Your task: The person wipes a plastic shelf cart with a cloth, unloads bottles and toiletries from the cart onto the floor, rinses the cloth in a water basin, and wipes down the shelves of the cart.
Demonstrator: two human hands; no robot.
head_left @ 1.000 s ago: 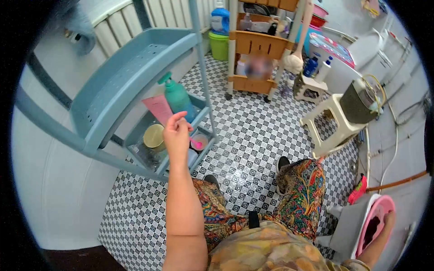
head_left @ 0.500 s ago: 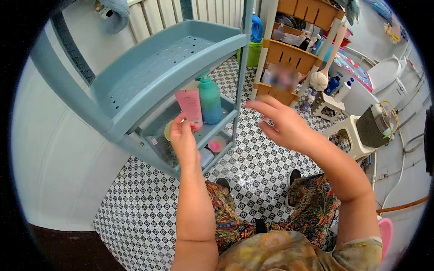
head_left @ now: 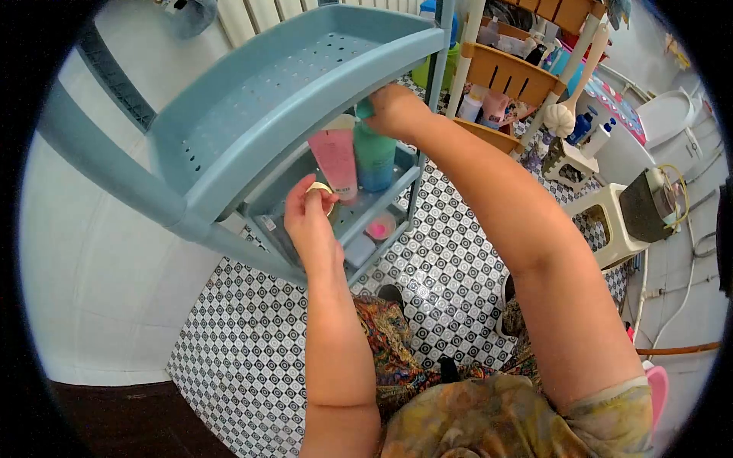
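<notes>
At the blue-grey shelf rack [head_left: 305, 84], my right hand [head_left: 397, 113] is closed round the pump top of the green-blue bottle [head_left: 375, 159], which stands upright on the middle shelf. My left hand [head_left: 309, 210] pinches the rim of a pale yellow round container [head_left: 321, 188], mostly hidden behind my fingers. Between the two hands, a pink tube [head_left: 334, 162] stands beside the bottle. Lower down, a small tub with something bright pink [head_left: 379, 226] sits on the bottom shelf.
An orange-brown rack [head_left: 511, 72] with bottles stands ahead. To the right are a small stool [head_left: 569, 164] with pump bottles and a white stool [head_left: 603, 221] bearing a dark basket [head_left: 645, 204]. A pink basin edge [head_left: 657, 393] shows at lower right.
My right hand came up from the pink basin at lower right, crossed to the rack and took hold of the pump bottle. My left hand now grips the yellow container. The view has shifted.
</notes>
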